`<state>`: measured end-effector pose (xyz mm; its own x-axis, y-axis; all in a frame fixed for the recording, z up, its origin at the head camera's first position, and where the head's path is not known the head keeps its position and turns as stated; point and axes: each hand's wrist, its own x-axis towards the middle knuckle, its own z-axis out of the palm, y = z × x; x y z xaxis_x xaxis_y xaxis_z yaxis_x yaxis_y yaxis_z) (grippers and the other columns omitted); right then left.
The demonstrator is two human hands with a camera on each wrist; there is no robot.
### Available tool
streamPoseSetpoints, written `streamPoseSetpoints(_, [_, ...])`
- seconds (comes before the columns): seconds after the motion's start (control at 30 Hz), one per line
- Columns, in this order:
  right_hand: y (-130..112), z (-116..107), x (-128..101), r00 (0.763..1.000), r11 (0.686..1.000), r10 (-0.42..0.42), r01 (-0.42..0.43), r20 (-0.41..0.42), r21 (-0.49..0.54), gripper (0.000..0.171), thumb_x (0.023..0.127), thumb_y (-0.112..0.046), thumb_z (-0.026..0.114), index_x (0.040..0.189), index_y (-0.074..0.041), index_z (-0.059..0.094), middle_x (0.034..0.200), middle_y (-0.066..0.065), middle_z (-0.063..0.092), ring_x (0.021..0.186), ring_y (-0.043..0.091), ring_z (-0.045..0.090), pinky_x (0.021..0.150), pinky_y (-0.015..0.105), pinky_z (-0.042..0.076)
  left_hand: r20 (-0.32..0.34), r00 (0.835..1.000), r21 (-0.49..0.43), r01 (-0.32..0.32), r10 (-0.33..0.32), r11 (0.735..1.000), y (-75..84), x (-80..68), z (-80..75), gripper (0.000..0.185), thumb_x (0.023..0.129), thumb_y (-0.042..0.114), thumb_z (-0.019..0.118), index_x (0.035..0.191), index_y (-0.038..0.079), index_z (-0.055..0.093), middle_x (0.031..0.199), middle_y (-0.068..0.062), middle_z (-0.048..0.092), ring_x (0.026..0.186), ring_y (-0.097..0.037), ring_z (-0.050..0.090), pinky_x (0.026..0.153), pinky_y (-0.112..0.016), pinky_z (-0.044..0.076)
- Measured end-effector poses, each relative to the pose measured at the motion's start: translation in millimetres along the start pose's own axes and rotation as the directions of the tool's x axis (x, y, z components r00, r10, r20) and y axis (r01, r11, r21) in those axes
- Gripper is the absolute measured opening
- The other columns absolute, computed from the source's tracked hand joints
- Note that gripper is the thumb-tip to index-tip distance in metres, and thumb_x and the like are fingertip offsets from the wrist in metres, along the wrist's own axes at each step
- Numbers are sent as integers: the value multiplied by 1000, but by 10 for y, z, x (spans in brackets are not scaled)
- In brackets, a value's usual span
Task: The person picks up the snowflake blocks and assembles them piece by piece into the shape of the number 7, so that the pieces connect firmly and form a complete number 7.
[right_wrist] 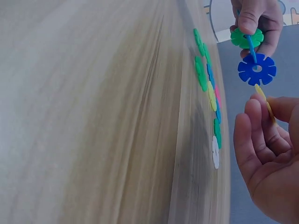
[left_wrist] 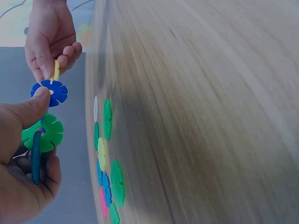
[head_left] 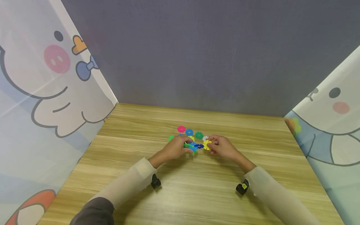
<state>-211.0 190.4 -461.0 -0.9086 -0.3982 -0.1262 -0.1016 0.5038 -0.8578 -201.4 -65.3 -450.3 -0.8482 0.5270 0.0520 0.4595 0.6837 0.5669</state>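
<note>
My left hand (head_left: 175, 148) pinches a small chain of interlocking notched plastic discs. In it are a green disc (left_wrist: 54, 136), a light blue disc (head_left: 193, 148) and, at the right end, a dark blue disc (right_wrist: 267, 72). Between thumb and fingers, my right hand (head_left: 225, 147) pinches a yellow disc (head_left: 207, 145). The yellow disc stands edge-on to the dark blue one, and their rims meet at a notch; how deep the joint goes cannot be told. Both hands are held over the table, and the left fingers partly hide the chain.
Loose discs lie flat on the wooden table (head_left: 197, 193) just beyond the hands, among them a pink disc (head_left: 181, 129), a blue disc (head_left: 189, 132), a dark green disc (head_left: 199, 135) and a white disc (right_wrist: 215, 153). A grey panel (head_left: 197, 56) rises behind; cartoon-printed sheets flank the table.
</note>
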Motion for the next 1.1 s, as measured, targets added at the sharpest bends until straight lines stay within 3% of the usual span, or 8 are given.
streamPoseSetpoints(0.13, [7,5,-9,999,994,53,-54,13,99,32,95,-18,60,123,-3,53,84,23,68,68,24,67,64,36,60,-3,1000,7,-7,7,1000,-10,1,5,44,81,30,76,121,14,64,115,3,66,105,-13,61,87,-27,53])
streamPoseSetpoints(0.5, [71,18,-12,996,968,72,-81,48,238,38,95,-17,59,123,4,45,90,31,67,68,26,68,63,36,59,-23,999,26,-48,48,999,12,33,-20,45,81,30,76,120,11,64,114,-2,67,101,-14,62,85,-27,54])
streamPoseSetpoints(0.8, [35,64,-30,996,958,85,-92,36,273,37,96,-16,58,124,4,44,91,29,68,68,24,68,63,33,59,-22,999,32,-39,40,999,23,56,-15,45,80,30,77,119,11,65,112,-2,68,101,-14,62,85,-27,53])
streamPoseSetpoints(1.1, [10,142,-31,995,925,95,-87,-4,370,29,95,-9,57,116,6,44,83,24,70,61,14,65,59,30,58,-55,996,81,-63,68,995,45,50,-8,43,80,30,77,117,11,67,109,0,71,100,-13,64,86,-27,54])
